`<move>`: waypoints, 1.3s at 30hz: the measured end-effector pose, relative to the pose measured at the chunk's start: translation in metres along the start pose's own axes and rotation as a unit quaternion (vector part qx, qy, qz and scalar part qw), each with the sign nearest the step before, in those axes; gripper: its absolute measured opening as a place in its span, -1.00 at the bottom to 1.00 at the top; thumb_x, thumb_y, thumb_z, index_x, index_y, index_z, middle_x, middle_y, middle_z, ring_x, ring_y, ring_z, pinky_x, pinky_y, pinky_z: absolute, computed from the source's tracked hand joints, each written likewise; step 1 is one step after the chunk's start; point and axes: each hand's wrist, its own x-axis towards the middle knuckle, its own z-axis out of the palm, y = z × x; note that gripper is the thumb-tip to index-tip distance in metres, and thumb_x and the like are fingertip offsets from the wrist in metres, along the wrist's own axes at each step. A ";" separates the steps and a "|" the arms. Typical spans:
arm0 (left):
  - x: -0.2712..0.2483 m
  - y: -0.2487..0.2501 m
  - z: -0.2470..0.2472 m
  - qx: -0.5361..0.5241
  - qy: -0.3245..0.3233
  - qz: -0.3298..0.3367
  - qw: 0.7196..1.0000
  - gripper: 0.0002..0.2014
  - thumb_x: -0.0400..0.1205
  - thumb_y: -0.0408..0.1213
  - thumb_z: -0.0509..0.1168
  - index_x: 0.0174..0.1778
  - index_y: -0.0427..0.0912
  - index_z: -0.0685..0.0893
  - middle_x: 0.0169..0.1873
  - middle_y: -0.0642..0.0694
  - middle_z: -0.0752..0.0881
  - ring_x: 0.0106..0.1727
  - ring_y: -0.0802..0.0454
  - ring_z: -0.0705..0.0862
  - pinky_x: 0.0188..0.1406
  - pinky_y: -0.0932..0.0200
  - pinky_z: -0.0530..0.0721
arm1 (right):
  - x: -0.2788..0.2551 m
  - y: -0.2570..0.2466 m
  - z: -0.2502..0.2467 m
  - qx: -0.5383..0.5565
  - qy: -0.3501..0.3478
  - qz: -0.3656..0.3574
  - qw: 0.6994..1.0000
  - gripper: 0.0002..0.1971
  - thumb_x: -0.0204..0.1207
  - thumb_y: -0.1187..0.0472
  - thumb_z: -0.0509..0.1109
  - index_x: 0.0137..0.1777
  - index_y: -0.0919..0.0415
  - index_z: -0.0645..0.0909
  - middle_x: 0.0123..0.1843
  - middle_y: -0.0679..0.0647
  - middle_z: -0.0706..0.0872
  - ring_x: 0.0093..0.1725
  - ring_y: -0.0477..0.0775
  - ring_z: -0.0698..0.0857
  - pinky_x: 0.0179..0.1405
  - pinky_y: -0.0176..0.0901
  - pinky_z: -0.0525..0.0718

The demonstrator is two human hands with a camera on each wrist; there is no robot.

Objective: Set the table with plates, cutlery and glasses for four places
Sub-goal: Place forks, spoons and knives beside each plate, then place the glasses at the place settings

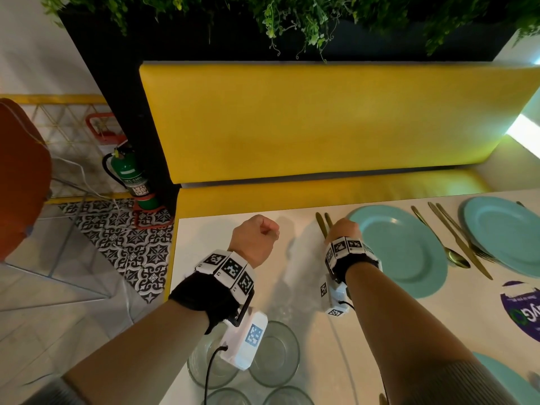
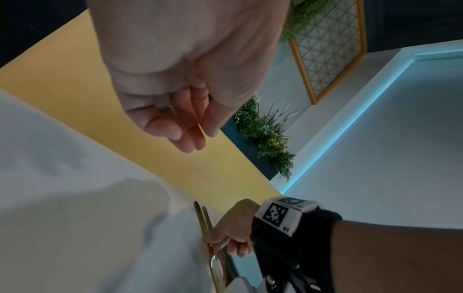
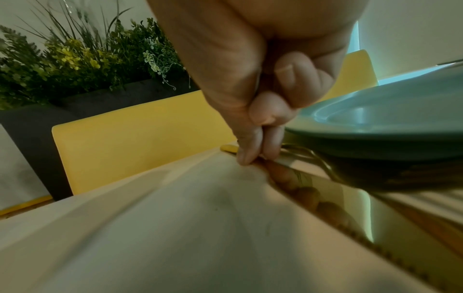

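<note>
On the white table (image 1: pixel 295 276), my right hand (image 1: pixel 342 229) pinches a gold knife (image 3: pixel 325 190) between thumb and fingertip where handle meets blade. The knife lies flat beside a gold fork (image 3: pixel 313 156), just left of a teal plate (image 1: pixel 400 249). Both handles (image 1: pixel 323 222) stick out past my knuckles toward the bench. My left hand (image 1: pixel 257 233) hovers over bare table to the left, curled into a fist, with nothing visibly in it. A second teal plate (image 1: pixel 502 229) lies at the far right, with a spoon, knife and fork (image 1: pixel 451 239) laid between the two plates.
Several clear glasses (image 1: pixel 274 355) stand at the table's near left corner, under my left forearm. A third teal plate (image 1: pixel 502 381) shows at the bottom right. A yellow bench (image 1: pixel 321 121) runs behind the table. A purple round sticker (image 1: pixel 523 308) marks the tabletop on the right.
</note>
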 end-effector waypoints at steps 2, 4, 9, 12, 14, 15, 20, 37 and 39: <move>-0.002 0.001 0.000 -0.001 -0.002 -0.001 1.000 -0.83 0.64 -0.31 0.23 -0.22 0.05 0.54 0.05 -0.06 0.77 0.00 -0.03 0.71 0.21 0.14 0.59 | -0.002 -0.001 0.000 -0.049 0.000 -0.015 0.999 -0.75 0.63 0.33 0.21 0.22 0.42 0.59 0.24 0.27 0.68 0.22 0.22 0.69 -0.06 -0.15 0.59; -0.006 0.002 0.000 0.000 -0.005 -0.001 1.000 -0.87 0.64 -0.31 0.23 -0.18 0.02 0.55 0.05 -0.05 0.77 0.02 -0.04 0.71 0.21 0.14 0.59 | -0.004 0.000 -0.002 -0.070 0.006 -0.025 0.997 -0.79 0.62 0.34 0.22 0.12 0.42 0.62 0.15 0.25 0.73 0.12 0.20 0.74 -0.21 -0.19 0.53; -0.024 0.011 -0.005 0.001 -0.006 0.015 1.000 -0.86 0.63 -0.31 0.24 -0.19 0.04 0.56 -0.02 -0.01 0.75 -0.04 0.02 0.69 0.12 0.19 0.58 | -0.022 0.000 -0.023 -0.105 0.011 -0.057 0.993 -0.77 0.59 0.26 0.31 0.16 0.39 0.63 0.19 0.25 0.71 0.18 0.23 0.71 -0.13 -0.13 0.57; -0.043 0.020 -0.009 0.000 -0.009 0.043 0.999 -0.77 0.62 -0.30 0.24 -0.29 0.12 0.52 -0.06 0.01 0.74 -0.08 0.04 0.70 -0.07 0.25 0.60 | -0.047 0.003 -0.046 -0.134 0.027 -0.082 0.987 -0.76 0.60 0.18 0.32 0.12 0.35 0.64 0.12 0.20 0.75 0.12 0.15 0.75 -0.23 -0.19 0.55; -0.060 0.024 -0.009 -0.008 -0.014 0.058 0.998 -0.78 0.63 -0.30 0.23 -0.28 0.10 0.54 -0.10 0.02 0.72 -0.13 0.05 0.70 -0.29 0.33 0.58 | -0.070 0.013 -0.058 -0.148 0.030 -0.101 0.983 -0.71 0.58 0.12 0.31 0.13 0.33 0.66 0.10 0.17 0.75 0.12 0.14 0.74 -0.20 -0.19 0.54; -0.071 0.027 -0.009 -0.009 -0.017 0.068 0.998 -0.79 0.63 -0.30 0.22 -0.28 0.09 0.54 -0.10 0.02 0.72 -0.11 0.04 0.71 -0.35 0.34 0.56 | -0.083 0.019 -0.063 -0.151 0.028 -0.106 0.982 -0.67 0.56 0.09 0.32 0.15 0.33 0.67 0.11 0.17 0.74 0.14 0.16 0.72 -0.16 -0.16 0.57; -0.126 0.027 -0.008 -0.022 -0.047 0.111 0.993 -0.74 0.62 -0.35 0.22 -0.33 0.09 0.53 -0.12 0.01 0.71 -0.15 0.00 0.71 -0.36 0.35 0.54 | -0.176 0.053 -0.075 -0.191 0.025 -0.150 0.970 -0.61 0.62 -0.03 0.22 0.22 0.21 0.69 0.21 0.12 0.72 0.23 0.15 0.67 0.11 -0.12 0.61; -0.268 -0.096 -0.002 0.201 -0.298 0.018 0.933 -0.77 0.63 -0.19 0.23 -0.37 -0.05 0.53 -0.33 0.02 0.66 -0.41 0.12 0.56 -0.49 0.34 0.45 | -0.324 0.138 0.013 -0.062 -0.073 -0.067 0.993 -0.56 0.49 0.03 0.46 0.35 0.10 0.57 0.32 0.07 0.66 0.32 0.06 0.62 0.34 -0.19 0.57; -0.273 -0.117 -0.006 0.261 -0.333 -0.056 0.904 -0.72 0.63 -0.06 0.24 -0.35 -0.10 0.53 -0.39 0.03 0.63 -0.48 0.14 0.53 -0.52 0.34 0.44 | -0.326 0.138 0.023 -0.055 -0.079 -0.061 0.993 -0.49 0.46 0.01 0.48 0.40 0.08 0.51 0.32 0.06 0.67 0.34 0.05 0.60 0.36 -0.19 0.52</move>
